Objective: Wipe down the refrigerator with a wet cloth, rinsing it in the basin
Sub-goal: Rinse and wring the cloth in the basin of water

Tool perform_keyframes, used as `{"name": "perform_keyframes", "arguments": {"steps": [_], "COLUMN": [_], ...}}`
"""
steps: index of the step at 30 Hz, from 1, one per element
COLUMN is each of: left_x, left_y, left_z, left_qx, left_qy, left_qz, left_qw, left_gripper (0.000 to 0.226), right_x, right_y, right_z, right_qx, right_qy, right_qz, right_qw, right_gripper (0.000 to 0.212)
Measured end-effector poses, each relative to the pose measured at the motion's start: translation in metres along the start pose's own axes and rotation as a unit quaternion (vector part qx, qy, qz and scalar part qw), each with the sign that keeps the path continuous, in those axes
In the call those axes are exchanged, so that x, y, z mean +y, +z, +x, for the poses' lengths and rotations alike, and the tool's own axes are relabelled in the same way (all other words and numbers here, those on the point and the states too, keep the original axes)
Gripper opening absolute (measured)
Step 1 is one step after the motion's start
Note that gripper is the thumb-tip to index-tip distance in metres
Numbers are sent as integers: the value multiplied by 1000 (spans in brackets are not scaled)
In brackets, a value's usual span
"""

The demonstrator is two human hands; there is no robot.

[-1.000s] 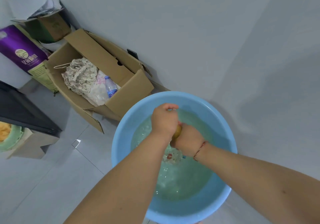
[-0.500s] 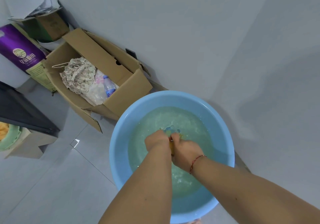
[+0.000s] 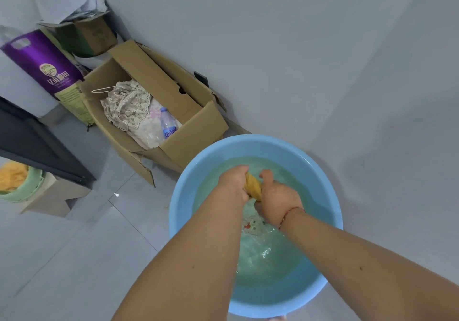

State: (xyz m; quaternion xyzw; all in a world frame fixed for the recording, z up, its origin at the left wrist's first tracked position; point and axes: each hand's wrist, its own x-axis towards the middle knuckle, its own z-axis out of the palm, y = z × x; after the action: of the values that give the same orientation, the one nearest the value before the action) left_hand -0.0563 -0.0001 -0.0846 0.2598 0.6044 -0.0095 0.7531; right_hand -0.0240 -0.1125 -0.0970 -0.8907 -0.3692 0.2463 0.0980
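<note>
Most of the yellow cloth (image 3: 253, 186) is buried between the left hand (image 3: 233, 184) and the right hand (image 3: 278, 197); only a twisted strip shows, so its full shape cannot be told. Both forearms cover part of the basin (image 3: 320, 171), hiding its near-left wall and some of the water. Under the wrists a speckled patch (image 3: 252, 225) in the water is too blurred to identify. The basin's near rim runs off the bottom edge. Left of the basin, a dark panel (image 3: 32, 142) and a green bowl (image 3: 22, 189) are cut by the left edge. Beyond the basin, the bottle (image 3: 168, 124) label is too small to read fully.
</note>
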Motion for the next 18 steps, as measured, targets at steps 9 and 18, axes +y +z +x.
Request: {"name": "perform_keyframes", "arguments": {"steps": [9, 18], "left_x": [25, 48], "left_y": [-37, -106], "left_z": [-48, -108], "left_qx": [-85, -56], "left_qy": [94, 225], "left_qz": [68, 67], "left_qw": [990, 971], "left_gripper": [17, 29], "right_x": [-24, -65], "right_y": [-52, -121], "right_z": [-1, 4], "right_qx": [-13, -23], "right_qy": [62, 74], "right_qz": [411, 499], "right_qw": [909, 863], "right_gripper": [20, 17]}}
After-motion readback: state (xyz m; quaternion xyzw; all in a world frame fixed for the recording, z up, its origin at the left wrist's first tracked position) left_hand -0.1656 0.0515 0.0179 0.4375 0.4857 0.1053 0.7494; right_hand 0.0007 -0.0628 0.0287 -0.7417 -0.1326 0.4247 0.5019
